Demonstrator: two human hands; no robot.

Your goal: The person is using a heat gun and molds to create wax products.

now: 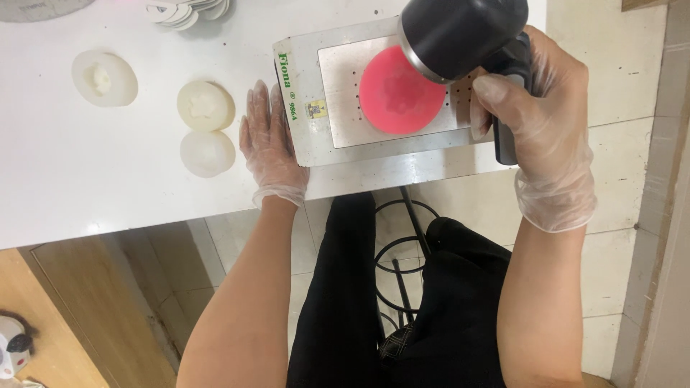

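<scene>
My right hand (540,122), in a thin clear glove, grips the handle of a black heat gun (460,32) whose barrel hangs over a round pink mould (394,97). The mould lies on the perforated metal plate of a small grey box-shaped machine (309,140). Resting flat on the white table, my left hand (269,144), also gloved, has its fingers spread against the machine's left side and holds nothing.
Two round white moulds (206,106) (207,153) lie just left of my left hand, a third (105,77) farther left. Small white pieces (188,12) sit at the table's far edge. A wire stool frame (402,259) stands below, between my legs.
</scene>
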